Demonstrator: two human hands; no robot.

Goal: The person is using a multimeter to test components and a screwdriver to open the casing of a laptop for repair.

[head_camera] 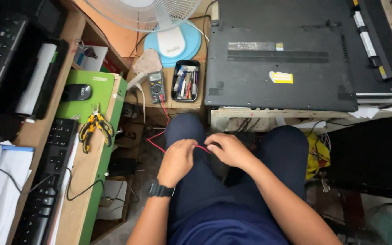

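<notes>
While the person sits low between the benches, both hands meet over the lap in the head view, and the red wire (201, 147) runs between them. Left hand (178, 161), a black watch on its wrist, is curled closed around the wire's near stretch; right hand (230, 149) pinches the other end in its fingertips, so the wire sits right inside both grips, bridging the short gap between the two fists. Trace that red lead back and it climbs up past the knee toward the multimeter (156, 86) on the small wooden shelf, next to a black tray of pens (186, 80). By the look of it the work is at an early stage: the lead is only being handled, its tip hidden by the fingers, and nothing is touched to the upturned laptop (280, 68) on the bench ahead, which lies closed and unprobed. Yellow-handled pliers (95, 127) lie unused on the green board, left side, well apart from either hand.
</notes>
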